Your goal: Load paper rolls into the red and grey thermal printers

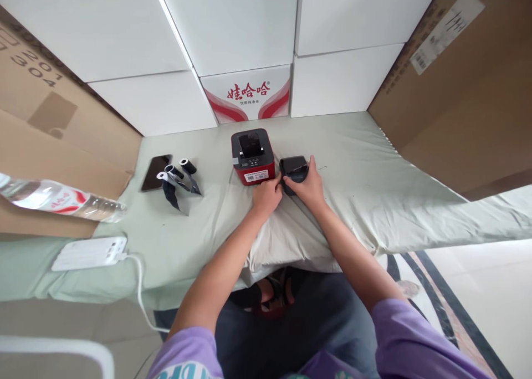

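Observation:
A small black box with a glossy lid, which looks like a portable printer (294,166), sits on the cloth-covered surface. Around its right side and front edge, my right hand (310,188) is closed, with the thumb on the near top edge and a finger along the far right. My left hand (267,197) is curled at its left side, a fingertip against it near the front left corner; its other fingers are folded under. Just left of the black box stands a red and black receipt printer (254,156) with a white label on its front.
Several small paper rolls (174,172) with dark loose ends lie left, beside a phone (155,171). A white power bank (89,254) with a cable is near the front edge. A water bottle (62,199) is at far left. Cartons (461,91) and white boxes (245,24) enclose the sides and back.

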The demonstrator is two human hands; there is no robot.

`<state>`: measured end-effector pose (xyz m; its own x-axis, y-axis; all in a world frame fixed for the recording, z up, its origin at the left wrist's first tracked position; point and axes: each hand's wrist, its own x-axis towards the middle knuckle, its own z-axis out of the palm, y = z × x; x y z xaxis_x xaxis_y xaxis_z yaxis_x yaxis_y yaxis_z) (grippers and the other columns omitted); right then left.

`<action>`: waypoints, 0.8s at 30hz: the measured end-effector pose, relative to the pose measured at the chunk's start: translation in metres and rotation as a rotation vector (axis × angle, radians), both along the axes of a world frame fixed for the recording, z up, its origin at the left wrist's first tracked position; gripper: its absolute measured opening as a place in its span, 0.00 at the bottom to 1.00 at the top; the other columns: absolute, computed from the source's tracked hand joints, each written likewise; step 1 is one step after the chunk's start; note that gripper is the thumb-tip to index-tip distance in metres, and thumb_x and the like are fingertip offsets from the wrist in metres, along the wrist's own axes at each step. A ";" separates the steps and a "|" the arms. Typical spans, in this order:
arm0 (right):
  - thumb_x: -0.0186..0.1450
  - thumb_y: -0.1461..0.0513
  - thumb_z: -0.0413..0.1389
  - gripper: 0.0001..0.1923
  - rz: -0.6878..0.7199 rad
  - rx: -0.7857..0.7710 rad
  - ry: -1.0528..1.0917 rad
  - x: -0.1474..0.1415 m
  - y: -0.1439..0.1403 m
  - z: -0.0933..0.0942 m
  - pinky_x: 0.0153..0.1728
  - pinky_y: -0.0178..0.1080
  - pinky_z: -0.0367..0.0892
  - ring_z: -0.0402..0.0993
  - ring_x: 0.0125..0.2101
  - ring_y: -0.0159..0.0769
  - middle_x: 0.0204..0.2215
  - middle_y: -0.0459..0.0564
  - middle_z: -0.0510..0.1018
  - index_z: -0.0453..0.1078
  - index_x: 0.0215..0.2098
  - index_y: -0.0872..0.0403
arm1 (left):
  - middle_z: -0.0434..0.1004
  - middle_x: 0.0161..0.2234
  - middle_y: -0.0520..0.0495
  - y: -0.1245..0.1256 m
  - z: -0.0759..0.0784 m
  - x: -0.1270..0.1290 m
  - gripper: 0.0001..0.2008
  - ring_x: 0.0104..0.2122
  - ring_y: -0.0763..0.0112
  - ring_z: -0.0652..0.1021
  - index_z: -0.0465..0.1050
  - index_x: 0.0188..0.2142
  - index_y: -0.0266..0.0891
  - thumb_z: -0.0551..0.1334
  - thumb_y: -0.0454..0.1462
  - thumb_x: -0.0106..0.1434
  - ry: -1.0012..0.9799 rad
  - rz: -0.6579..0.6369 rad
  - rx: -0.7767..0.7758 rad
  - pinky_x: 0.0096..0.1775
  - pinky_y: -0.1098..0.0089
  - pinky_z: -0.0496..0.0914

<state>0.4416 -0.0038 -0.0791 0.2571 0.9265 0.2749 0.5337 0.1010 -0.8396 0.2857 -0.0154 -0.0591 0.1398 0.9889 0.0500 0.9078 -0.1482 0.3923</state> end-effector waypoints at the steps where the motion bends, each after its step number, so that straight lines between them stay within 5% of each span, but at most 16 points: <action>1: 0.51 0.45 0.67 0.59 0.007 0.000 0.018 0.000 0.000 0.001 0.57 0.60 0.70 0.74 0.59 0.62 0.60 0.68 0.74 0.49 0.72 0.59 | 0.86 0.45 0.41 0.000 0.000 0.000 0.25 0.45 0.54 0.84 0.70 0.67 0.51 0.54 0.37 0.72 -0.001 -0.001 0.000 0.47 0.62 0.74; 4: 0.52 0.47 0.66 0.53 -0.002 -0.007 0.043 0.002 -0.003 0.005 0.58 0.59 0.70 0.75 0.58 0.61 0.59 0.69 0.75 0.55 0.68 0.60 | 0.86 0.46 0.42 -0.001 -0.001 -0.002 0.27 0.46 0.55 0.84 0.66 0.69 0.53 0.54 0.37 0.72 -0.012 -0.017 0.012 0.49 0.61 0.74; 11: 0.56 0.57 0.55 0.22 -0.059 0.043 0.064 0.010 -0.009 0.007 0.52 0.56 0.74 0.80 0.45 0.51 0.45 0.60 0.83 0.71 0.48 0.54 | 0.84 0.50 0.41 0.001 -0.002 -0.003 0.26 0.48 0.58 0.83 0.68 0.68 0.47 0.53 0.36 0.73 -0.093 0.014 0.021 0.53 0.64 0.74; 16: 0.56 0.60 0.50 0.27 0.000 0.123 0.155 0.016 -0.001 0.006 0.56 0.53 0.73 0.76 0.57 0.49 0.56 0.59 0.79 0.75 0.53 0.55 | 0.84 0.50 0.42 0.001 0.000 -0.004 0.25 0.49 0.59 0.83 0.70 0.67 0.47 0.54 0.35 0.72 -0.149 -0.003 0.029 0.53 0.64 0.74; 24: 0.57 0.64 0.47 0.31 0.225 -0.082 0.149 0.050 0.038 0.034 0.57 0.53 0.70 0.77 0.55 0.47 0.55 0.51 0.82 0.79 0.54 0.52 | 0.84 0.50 0.42 0.003 -0.001 -0.003 0.26 0.48 0.59 0.83 0.68 0.68 0.47 0.53 0.36 0.73 -0.134 -0.007 0.019 0.53 0.64 0.73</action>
